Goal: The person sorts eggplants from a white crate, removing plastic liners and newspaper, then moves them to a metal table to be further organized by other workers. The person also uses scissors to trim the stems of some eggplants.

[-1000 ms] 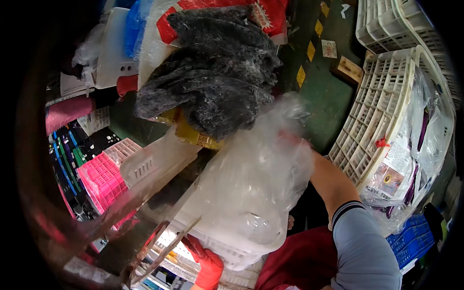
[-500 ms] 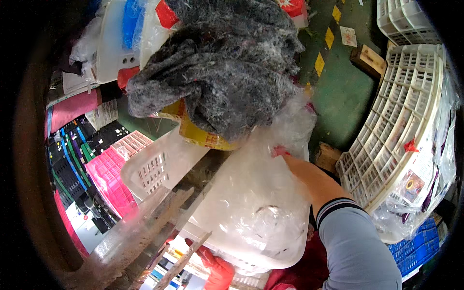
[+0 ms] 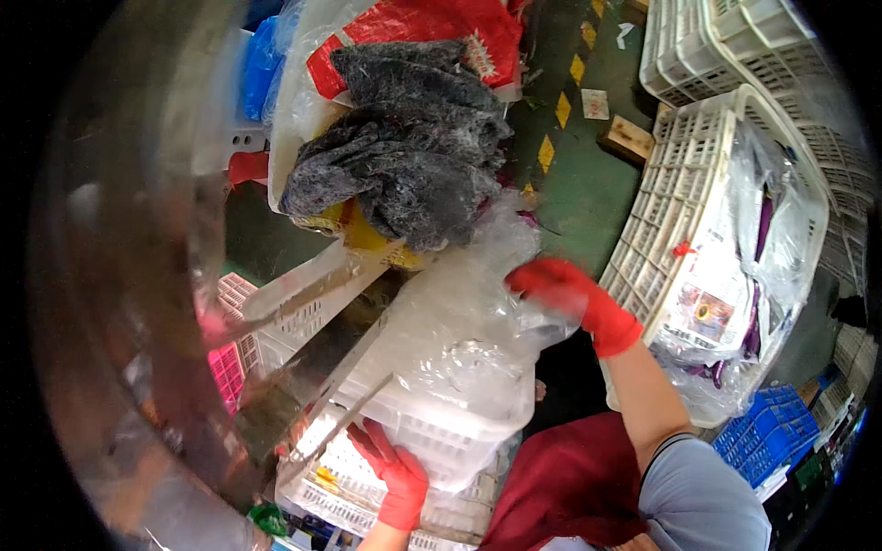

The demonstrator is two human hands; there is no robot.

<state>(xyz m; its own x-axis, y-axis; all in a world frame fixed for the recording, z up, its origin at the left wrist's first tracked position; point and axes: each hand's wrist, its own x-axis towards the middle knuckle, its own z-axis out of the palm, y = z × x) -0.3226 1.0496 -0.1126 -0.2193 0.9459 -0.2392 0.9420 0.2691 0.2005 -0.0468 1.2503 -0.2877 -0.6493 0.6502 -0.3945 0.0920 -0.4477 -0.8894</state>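
Note:
A white perforated basket (image 3: 501, 427) stands before me, draped and filled with clear plastic sheeting (image 3: 441, 340). My left hand (image 3: 401, 479), in a red glove, is at the basket's near left side with its fingers stretched out and apart. My right hand (image 3: 574, 298), also red-gloved, hovers at the right edge of the plastic. Its fingers are smeared by motion, so whether they grip the plastic is unclear. Beyond the basket, a dark grey fuzzy cloth (image 3: 404, 138) lies heaped over a yellow printed wrapping (image 3: 367, 241).
To the right stand white crates (image 3: 675, 197), one holding plastic bags, with blue crates (image 3: 767, 432) nearby. A wooden block (image 3: 627, 140) lies on the green floor. A red printed bag (image 3: 418, 41) sits behind the cloth. Blurred, see-through material (image 3: 147, 303) covers the left side.
My right hand has come out from behind the plastic and is now at its right edge. More of my left hand shows beside the basket. The whole view has shifted.

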